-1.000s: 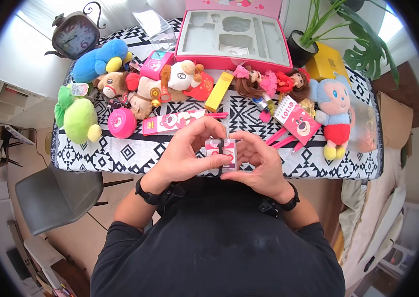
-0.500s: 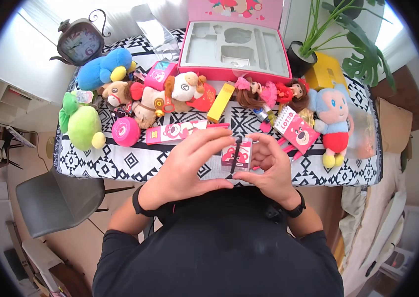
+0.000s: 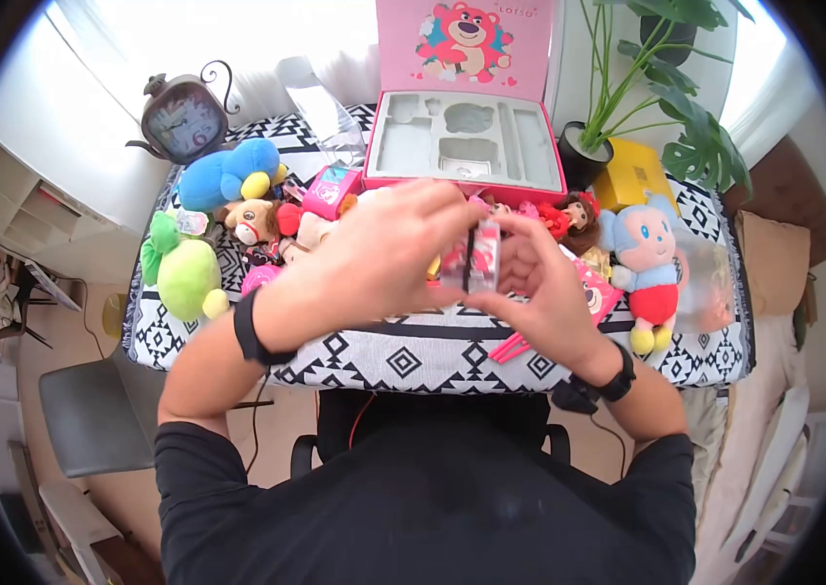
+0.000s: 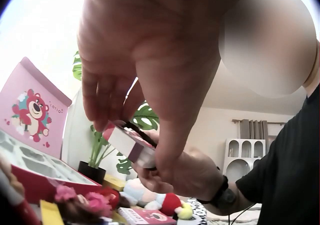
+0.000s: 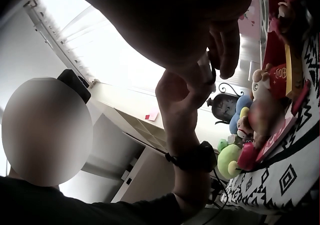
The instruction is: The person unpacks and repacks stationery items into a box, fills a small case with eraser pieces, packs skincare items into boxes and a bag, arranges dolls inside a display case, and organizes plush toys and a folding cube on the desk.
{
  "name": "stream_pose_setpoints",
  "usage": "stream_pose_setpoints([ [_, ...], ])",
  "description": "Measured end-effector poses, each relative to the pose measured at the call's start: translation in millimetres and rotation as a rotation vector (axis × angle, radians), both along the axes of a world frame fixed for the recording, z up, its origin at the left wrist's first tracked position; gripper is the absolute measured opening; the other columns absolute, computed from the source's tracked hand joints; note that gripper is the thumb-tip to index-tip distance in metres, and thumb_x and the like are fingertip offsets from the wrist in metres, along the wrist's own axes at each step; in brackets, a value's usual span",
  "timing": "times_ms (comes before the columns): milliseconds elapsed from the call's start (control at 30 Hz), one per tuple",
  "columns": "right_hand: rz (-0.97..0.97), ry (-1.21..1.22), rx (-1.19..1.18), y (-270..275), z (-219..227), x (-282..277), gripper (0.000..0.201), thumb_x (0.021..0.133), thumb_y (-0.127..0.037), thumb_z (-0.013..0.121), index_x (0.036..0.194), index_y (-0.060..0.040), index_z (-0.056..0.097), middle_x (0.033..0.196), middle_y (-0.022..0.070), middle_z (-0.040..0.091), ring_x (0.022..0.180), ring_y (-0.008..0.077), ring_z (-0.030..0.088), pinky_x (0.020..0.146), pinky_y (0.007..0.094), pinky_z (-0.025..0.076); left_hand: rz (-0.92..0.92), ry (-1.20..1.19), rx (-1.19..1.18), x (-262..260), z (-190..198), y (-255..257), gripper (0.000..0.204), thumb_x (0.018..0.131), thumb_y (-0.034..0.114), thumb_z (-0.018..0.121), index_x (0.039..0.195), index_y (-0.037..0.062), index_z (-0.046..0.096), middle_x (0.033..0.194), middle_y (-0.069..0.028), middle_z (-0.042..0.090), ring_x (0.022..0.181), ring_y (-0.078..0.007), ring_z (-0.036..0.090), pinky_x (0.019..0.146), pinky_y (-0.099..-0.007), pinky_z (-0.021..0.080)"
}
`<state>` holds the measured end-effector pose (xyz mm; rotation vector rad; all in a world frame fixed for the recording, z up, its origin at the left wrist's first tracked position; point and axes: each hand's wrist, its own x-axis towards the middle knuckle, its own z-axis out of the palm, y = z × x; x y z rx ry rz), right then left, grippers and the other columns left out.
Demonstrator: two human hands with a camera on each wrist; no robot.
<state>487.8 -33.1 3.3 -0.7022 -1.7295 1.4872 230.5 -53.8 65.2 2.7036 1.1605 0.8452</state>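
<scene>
A small clear box [image 3: 483, 257] with a pink-and-white print and a black band round it is held up between both hands. The left hand [image 3: 364, 255] comes from the left, its fingers at the top of the box and its thumb at the lower edge, as the box [image 4: 131, 144] in the left wrist view shows. From the right, the right hand [image 3: 542, 283] grips the box's other side, thumb below and fingers curled behind. In the right wrist view the box [image 5: 205, 68] is dark and mostly hidden by the hands.
Behind the hands stands an open pink case [image 3: 366, 166] with a moulded tray. Plush toys, including a green one [image 3: 187, 281] and a blue-and-red one [image 3: 649, 255], dolls and a yellow box [image 3: 633, 174] lie on the patterned cloth [image 3: 403, 363]. A clock [image 3: 182, 122] and a potted plant [image 3: 584, 146] stand farther back.
Both hands have raised the box higher above the table. The left hand has turned more over it, and the head view has shifted to show more of the case's lid.
</scene>
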Motion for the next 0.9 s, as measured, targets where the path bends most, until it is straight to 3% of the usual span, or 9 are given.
stream_pose_setpoints([
  [67, -0.006, -0.186, 0.2, 26.6, 8.4, -3.3, 0.088, 0.095, -0.012, 0.096, 0.166, 0.0064, 0.047, 0.129, 0.0181, 0.076, 0.111, 0.0197, 0.08, 0.089, 0.0323, 0.064, 0.022, 0.109, -0.12, -13.0, 12.7, 35.8, 0.073, 0.075, 0.023, 0.102, 0.139, 0.0007, 0.074, 0.124, -0.0171, 0.076, 0.117, -0.0377, 0.076, 0.1, -0.0474, 0.062],
  [167, -0.076, -0.345, 0.39, 72.7, 18.1, -22.6, 0.084, 0.099, -0.018, 0.092, 0.166, 0.0075, 0.048, 0.139, 0.0242, 0.072, 0.121, 0.0309, 0.078, 0.096, 0.0392, 0.064, 0.058, 0.13, -0.069, -42.1, 5.0, 106.8, 0.069, 0.074, 0.027, 0.103, 0.132, -0.0008, 0.077, 0.117, -0.0201, 0.081, 0.113, -0.04, 0.079, 0.099, -0.0472, 0.063],
  [233, -0.182, -0.354, 0.823, 117.0, 2.2, -43.1, 0.075, 0.102, -0.022, 0.087, 0.161, 0.0082, 0.053, 0.147, 0.029, 0.068, 0.131, 0.0439, 0.072, 0.109, 0.0481, 0.06, 0.136, 0.172, -0.08, -61.8, -3.5, 160.2, 0.067, 0.074, 0.029, 0.103, 0.129, -0.0017, 0.079, 0.115, -0.0216, 0.084, 0.112, -0.0419, 0.081, 0.099, -0.0485, 0.064],
  [333, -0.138, -0.47, 0.849, 186.0, -25.7, -70.9, 0.069, 0.103, -0.022, 0.084, 0.158, 0.0096, 0.057, 0.149, 0.032, 0.067, 0.137, 0.0525, 0.066, 0.118, 0.0545, 0.054, 0.28, 0.233, -0.165, -88.5, -21.1, 231.1, 0.069, 0.074, 0.029, 0.103, 0.131, -0.0016, 0.079, 0.116, -0.022, 0.084, 0.112, -0.041, 0.081, 0.101, -0.0474, 0.063],
  [433, -0.047, -0.752, 0.685, 218.3, -27.7, -85.5, 0.059, 0.104, -0.019, 0.081, 0.15, 0.0112, 0.061, 0.151, 0.0334, 0.066, 0.141, 0.0513, 0.065, 0.118, 0.0541, 0.055, 0.397, 0.32, -0.238, -99.8, -34.9, 270.8, 0.072, 0.073, 0.03, 0.104, 0.133, -0.0016, 0.079, 0.118, -0.0218, 0.084, 0.114, -0.0404, 0.08, 0.103, -0.0461, 0.063],
  [533, -0.062, -0.669, 0.762, 240.8, -60.9, -91.6, 0.044, 0.106, -0.011, 0.07, 0.144, 0.0105, 0.064, 0.152, 0.0338, 0.066, 0.142, 0.0511, 0.065, 0.12, 0.0538, 0.055, 0.416, 0.385, -0.297, -109.0, -52.1, 299.8, 0.072, 0.071, 0.029, 0.104, 0.132, -0.0019, 0.081, 0.122, -0.0216, 0.084, 0.116, -0.0402, 0.08, 0.104, -0.0451, 0.063],
  [633, -0.069, -0.682, 0.899, 268.4, -78.9, -106.2, 0.051, 0.105, -0.002, 0.06, 0.155, 0.0079, 0.062, 0.159, 0.0314, 0.064, 0.148, 0.0485, 0.062, 0.124, 0.0519, 0.052, 0.394, 0.396, -0.339, -112.0, -60.4, 317.4, 0.069, 0.072, 0.027, 0.104, 0.13, -0.002, 0.081, 0.124, -0.022, 0.084, 0.117, -0.04, 0.08, 0.105, -0.0447, 0.063],
  [767, -0.034, -0.738, 0.837, 281.7, -68.2, -130.6, 0.046, 0.102, 0.002, 0.054, 0.146, 0.0073, 0.065, 0.155, 0.0289, 0.067, 0.147, 0.0466, 0.063, 0.122, 0.0533, 0.055, 0.367, 0.463, -0.399, -114.6, -65.6, 321.0, 0.063, 0.073, 0.022, 0.103, 0.129, -0.0008, 0.082, 0.122, -0.021, 0.085, 0.116, -0.0397, 0.08, 0.104, -0.0446, 0.063],
  [900, 0.066, -0.855, 0.79, 283.3, -57.8, -140.0, 0.058, 0.101, 0.003, 0.053, 0.158, 0.0063, 0.061, 0.163, 0.0278, 0.063, 0.152, 0.0443, 0.061, 0.128, 0.05, 0.05, 0.359, 0.504, -0.379, -109.0, -57.1, 321.8, 0.06, 0.073, 0.019, 0.103, 0.126, -0.0003, 0.081, 0.118, -0.0203, 0.085, 0.111, -0.0406, 0.08, 0.099, -0.0464, 0.063],
])
